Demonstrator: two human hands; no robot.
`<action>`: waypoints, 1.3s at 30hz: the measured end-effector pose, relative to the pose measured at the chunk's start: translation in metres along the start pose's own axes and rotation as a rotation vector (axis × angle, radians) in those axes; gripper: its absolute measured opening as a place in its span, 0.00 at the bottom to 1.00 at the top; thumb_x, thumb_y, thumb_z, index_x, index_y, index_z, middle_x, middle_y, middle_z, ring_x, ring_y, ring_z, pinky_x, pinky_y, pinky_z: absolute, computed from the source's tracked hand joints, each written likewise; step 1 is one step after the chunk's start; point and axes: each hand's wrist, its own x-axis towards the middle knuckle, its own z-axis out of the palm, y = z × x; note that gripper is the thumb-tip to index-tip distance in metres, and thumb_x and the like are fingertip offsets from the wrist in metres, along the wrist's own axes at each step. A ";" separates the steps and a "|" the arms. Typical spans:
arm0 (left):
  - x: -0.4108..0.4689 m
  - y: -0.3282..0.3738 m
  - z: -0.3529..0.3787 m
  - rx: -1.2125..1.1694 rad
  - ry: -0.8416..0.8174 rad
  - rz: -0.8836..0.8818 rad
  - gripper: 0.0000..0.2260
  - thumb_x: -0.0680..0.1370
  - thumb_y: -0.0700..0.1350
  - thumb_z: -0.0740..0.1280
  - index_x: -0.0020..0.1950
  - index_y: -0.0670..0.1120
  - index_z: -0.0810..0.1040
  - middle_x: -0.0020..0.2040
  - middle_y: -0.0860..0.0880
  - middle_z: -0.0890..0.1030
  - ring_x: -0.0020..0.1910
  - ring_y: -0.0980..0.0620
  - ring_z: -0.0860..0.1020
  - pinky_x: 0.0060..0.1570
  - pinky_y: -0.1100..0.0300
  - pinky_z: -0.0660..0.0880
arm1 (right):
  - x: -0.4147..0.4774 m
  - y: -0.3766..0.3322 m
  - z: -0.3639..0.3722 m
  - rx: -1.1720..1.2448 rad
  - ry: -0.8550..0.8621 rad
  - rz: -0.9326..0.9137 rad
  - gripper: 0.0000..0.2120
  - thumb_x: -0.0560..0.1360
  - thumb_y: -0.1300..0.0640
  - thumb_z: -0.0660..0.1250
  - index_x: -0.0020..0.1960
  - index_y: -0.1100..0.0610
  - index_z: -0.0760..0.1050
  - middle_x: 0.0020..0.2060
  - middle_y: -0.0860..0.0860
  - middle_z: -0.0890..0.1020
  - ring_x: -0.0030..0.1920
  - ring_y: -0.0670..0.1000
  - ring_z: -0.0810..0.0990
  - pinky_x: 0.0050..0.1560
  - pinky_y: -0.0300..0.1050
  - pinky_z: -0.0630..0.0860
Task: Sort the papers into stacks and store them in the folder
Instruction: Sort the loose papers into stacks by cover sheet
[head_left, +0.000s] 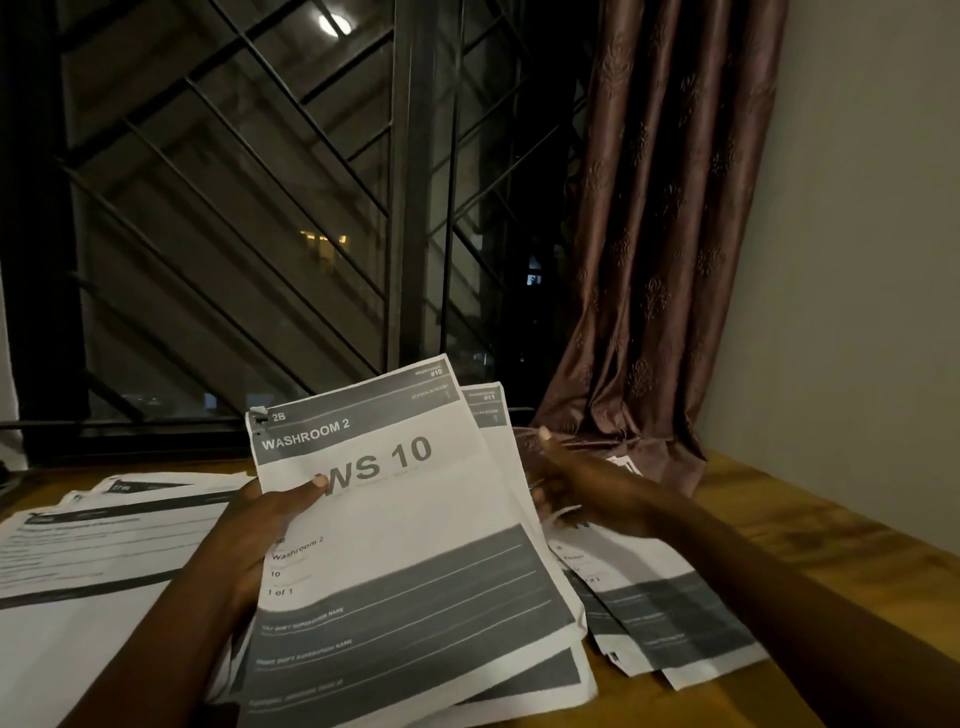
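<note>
My left hand (260, 530) grips a sheaf of stapled papers (410, 561), thumb pressed on the top sheet headed "WASHROOM 2, WS 10". The sheaf is lifted and tilted towards me above the wooden table (810, 545). My right hand (576, 483) reaches behind the sheaf's right edge, fingers curled on the sheets at the back. Under that hand lies a loose pile of similar sheets (670, 618). At the left a spread of printed papers (88, 540) lies flat on the table. No folder is in view.
A barred window (260, 208) with dark glass runs along the table's far edge. A brown curtain (660, 234) hangs at the back right, its hem resting on the table. A pale wall (857, 260) bounds the right side.
</note>
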 end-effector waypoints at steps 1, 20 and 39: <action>0.000 0.001 0.001 -0.002 0.006 0.004 0.21 0.70 0.43 0.72 0.62 0.44 0.78 0.53 0.40 0.84 0.49 0.37 0.82 0.40 0.49 0.81 | -0.004 -0.006 0.014 0.067 -0.064 -0.008 0.31 0.77 0.34 0.51 0.63 0.57 0.75 0.54 0.57 0.82 0.52 0.54 0.81 0.51 0.45 0.78; 0.001 0.003 0.005 0.271 0.052 0.046 0.04 0.79 0.48 0.66 0.49 0.49 0.78 0.42 0.47 0.82 0.42 0.47 0.80 0.37 0.59 0.72 | -0.012 0.066 -0.104 -0.818 0.552 0.275 0.24 0.76 0.45 0.66 0.66 0.58 0.73 0.64 0.57 0.76 0.61 0.57 0.76 0.54 0.43 0.69; -0.011 -0.010 0.049 0.030 -0.083 0.009 0.10 0.79 0.45 0.67 0.59 0.45 0.77 0.52 0.41 0.85 0.50 0.40 0.84 0.49 0.44 0.80 | -0.007 -0.002 0.005 0.010 0.137 -0.033 0.11 0.78 0.58 0.66 0.59 0.58 0.76 0.45 0.53 0.82 0.44 0.52 0.79 0.45 0.46 0.75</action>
